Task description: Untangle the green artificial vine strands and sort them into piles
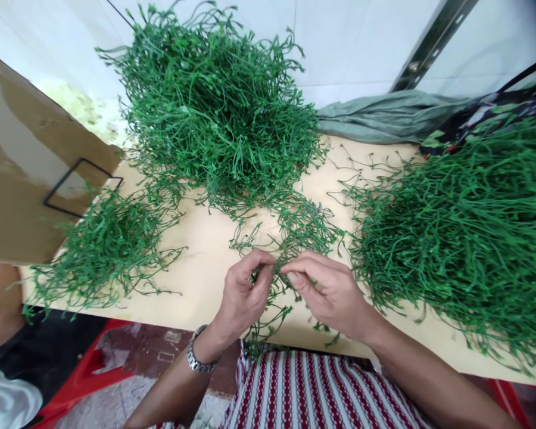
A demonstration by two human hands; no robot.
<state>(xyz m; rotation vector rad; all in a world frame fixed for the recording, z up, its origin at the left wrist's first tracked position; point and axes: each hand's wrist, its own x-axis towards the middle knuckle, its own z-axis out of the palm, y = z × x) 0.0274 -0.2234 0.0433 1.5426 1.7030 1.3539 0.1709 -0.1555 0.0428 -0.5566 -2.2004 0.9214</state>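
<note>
My left hand (245, 293) and my right hand (328, 291) meet at the front edge of a pale wooden table (205, 262). Both pinch a small bunch of thin green plastic stems (279, 271) between fingers and thumbs. The stems hang down over the table edge toward my lap. A metal watch (198, 356) sits on my left wrist. A big tangled heap of the same green stems (218, 113) rises straight behind my hands.
A second large heap of stems (469, 232) covers the right side of the table, and a smaller pile (107, 244) lies at the left. A brown cardboard sheet (31, 173) leans at the far left. Grey-green cloth (384, 116) lies at the back. A red stool (84, 375) stands below.
</note>
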